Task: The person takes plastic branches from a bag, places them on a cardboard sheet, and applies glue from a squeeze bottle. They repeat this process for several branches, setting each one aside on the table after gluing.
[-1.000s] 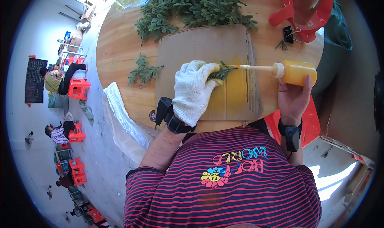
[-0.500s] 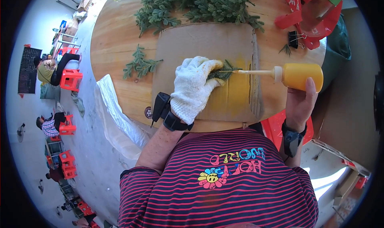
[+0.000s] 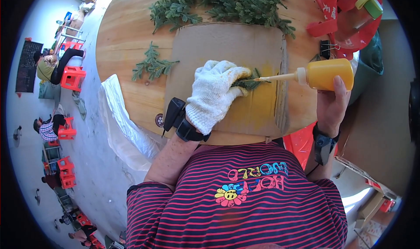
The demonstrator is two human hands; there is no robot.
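Observation:
My left hand [image 3: 214, 91], in a white knitted glove with yellow-stained fingertips, pinches a small green fir sprig [image 3: 249, 83] above a yellow-stained cardboard sheet [image 3: 197, 43]. In my bare right hand [image 3: 334, 102] lies a squeeze bottle [image 3: 329, 74] of yellow-orange liquid, tipped on its side. Its long pale nozzle points left, and the tip touches or nearly touches the sprig; I cannot tell which. Left of the cardboard, a loose fir sprig [image 3: 153, 64] rests on the table.
A heap of fir branches [image 3: 245, 6] covers the far side of the round wooden table [image 3: 118, 43]. At the far right are a red bag [image 3: 350, 34], a green-lidded bottle [image 3: 369, 4] and a black binder clip [image 3: 325, 49]. Several people sit on red stools [image 3: 72, 78] at the left.
My right hand has tilted the bottle so that its base sits higher and the nozzle slants down toward the sprig. My left hand keeps its grip on the sprig.

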